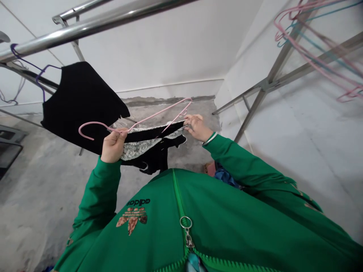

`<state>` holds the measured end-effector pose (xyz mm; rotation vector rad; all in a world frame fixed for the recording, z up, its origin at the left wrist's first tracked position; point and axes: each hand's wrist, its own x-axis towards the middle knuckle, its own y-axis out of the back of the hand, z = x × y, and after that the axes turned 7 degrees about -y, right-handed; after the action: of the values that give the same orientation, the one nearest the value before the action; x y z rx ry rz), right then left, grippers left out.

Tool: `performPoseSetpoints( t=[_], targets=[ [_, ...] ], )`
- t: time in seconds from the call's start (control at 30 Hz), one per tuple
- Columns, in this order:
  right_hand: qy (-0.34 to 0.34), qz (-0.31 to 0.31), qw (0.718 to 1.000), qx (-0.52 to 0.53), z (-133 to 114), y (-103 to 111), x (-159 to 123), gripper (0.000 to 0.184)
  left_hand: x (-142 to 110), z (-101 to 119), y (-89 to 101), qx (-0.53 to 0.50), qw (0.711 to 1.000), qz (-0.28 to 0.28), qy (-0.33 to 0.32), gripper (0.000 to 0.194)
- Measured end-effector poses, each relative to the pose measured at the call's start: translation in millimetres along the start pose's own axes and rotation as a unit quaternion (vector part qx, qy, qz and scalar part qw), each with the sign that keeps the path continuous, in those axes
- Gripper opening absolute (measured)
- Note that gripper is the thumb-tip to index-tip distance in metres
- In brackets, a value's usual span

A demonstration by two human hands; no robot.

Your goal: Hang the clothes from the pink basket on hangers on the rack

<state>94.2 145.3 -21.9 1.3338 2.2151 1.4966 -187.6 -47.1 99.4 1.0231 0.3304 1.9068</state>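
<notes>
My left hand (113, 145) is closed, its thumb and fingers pinching the pink hanger near its hook along with the edge of a black garment trimmed with white lace. The pink hanger (160, 112) slants up to the right, its far end standing above the cloth. Between my hands the black garment (154, 156) is stretched, its lace band (138, 148) facing up and its lower part hanging down. At the garment's other end my right hand (197, 127) pinches the upper edge, just below the hanger's tip.
A metal rail (93, 28) crosses the upper left. From it a black top (82, 105) hangs on a purple hanger (42, 71). Several pink and blue hangers (314, 56) hang at the upper right, near a metal frame (263, 85). Blue cloth (225, 175) lies low behind my right sleeve.
</notes>
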Motion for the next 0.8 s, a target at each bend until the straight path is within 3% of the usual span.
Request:
performPoseSetpoints(
  t=[0.07, 0.27, 0.33, 0.4, 0.5, 0.63, 0.8],
  targets=[
    [-0.006, 0.008, 1.0, 0.013, 2, -1, 1, 0.022, -1, -2, 1.3, 0.008, 1.0, -0.021, 0.006, 0.031],
    [-0.013, 0.036, 0.999, 0.029, 2, 13, 2, 0.036, -6, -14, 3.1, 0.064, 0.983, -0.172, -0.008, 0.033],
    [0.027, 0.039, 0.997, 0.058, -6, 23, -4, 0.035, -8, -19, 0.2, 0.137, 0.979, -0.149, -0.016, 0.034],
    [0.115, -0.006, 0.985, 0.127, -16, 34, -14, 0.039, -8, -23, -2.3, 0.207, 0.974, -0.086, -0.025, 0.033],
    [0.199, -0.05, 0.953, 0.224, -27, 51, -28, 0.045, -5, -25, -2.4, 0.211, 0.976, -0.024, -0.05, 0.032],
    [0.127, 0.039, 0.979, 0.153, -26, 55, -20, 0.043, 1, -19, 1.1, 0.162, 0.983, -0.024, -0.087, 0.03],
    [0.134, 0.019, 0.991, 0.002, -21, 38, 8, 0.035, 8, -8, 2.5, 0.153, 0.977, -0.07, -0.13, 0.03]
  ],
)
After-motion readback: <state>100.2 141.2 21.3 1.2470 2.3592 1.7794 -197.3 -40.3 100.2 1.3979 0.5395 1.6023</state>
